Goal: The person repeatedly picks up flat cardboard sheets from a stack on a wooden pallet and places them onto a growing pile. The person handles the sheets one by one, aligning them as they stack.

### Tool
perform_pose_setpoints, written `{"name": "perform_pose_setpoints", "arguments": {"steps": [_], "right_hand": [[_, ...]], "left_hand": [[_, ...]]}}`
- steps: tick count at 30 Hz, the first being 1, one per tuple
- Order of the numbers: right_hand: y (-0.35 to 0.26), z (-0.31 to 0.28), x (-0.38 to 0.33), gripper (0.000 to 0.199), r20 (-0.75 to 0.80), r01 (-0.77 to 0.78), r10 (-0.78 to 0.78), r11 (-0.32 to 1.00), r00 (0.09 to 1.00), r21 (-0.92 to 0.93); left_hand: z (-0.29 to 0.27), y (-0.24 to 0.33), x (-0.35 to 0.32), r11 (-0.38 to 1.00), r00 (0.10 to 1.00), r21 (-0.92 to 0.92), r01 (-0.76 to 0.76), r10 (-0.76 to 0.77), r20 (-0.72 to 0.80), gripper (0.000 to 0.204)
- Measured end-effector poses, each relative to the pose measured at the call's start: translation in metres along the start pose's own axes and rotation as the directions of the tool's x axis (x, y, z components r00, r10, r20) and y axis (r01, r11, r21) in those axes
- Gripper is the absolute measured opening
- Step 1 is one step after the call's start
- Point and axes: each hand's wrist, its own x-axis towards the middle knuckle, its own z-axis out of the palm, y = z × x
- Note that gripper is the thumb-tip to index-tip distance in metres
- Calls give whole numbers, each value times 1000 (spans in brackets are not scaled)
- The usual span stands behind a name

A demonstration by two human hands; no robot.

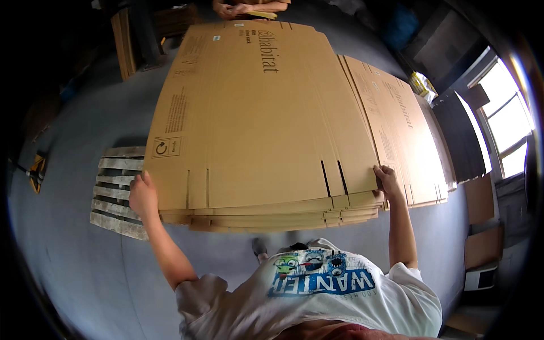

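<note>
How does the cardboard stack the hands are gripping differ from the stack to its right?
The gripped stack lies nearer, with left hand and right hand on its near corners; the right stack is untouched. The gripped stack overlaps the right stack's edge. Both are flat brown printed sheets.

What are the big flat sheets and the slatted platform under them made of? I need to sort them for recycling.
The flat sheets look like corrugated cardboard: matte brown, with cut slots and layered edges in the stack. The slatted platform looks like bare, weathered wood: greyish planks with gaps between them, seemingly unpainted.
</note>
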Motion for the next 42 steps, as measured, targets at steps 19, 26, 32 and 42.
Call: {"name": "perform_pose_setpoints", "arguments": {"steps": [19,26,32,42], "right_hand": [[-70,-487,-11,40,-271,468,-425,876,864,117],[160,-809,19,43,-434,145,-328,904,839,-403],[312,-753,98,42,-676,-212,-118,898,727,-385],[422,-731,192,57,-595,-251,-89,849,799,-464]], "left_hand": [[-38,248,-299,148,728,-950,276,613,307,40],[1,450,-480,73,646,-936,344,706,292,58],[100,510,-521,510,657,-830,-225,709,258,58],[153,549,-538,351,473,-639,684,453,755,37]]}}
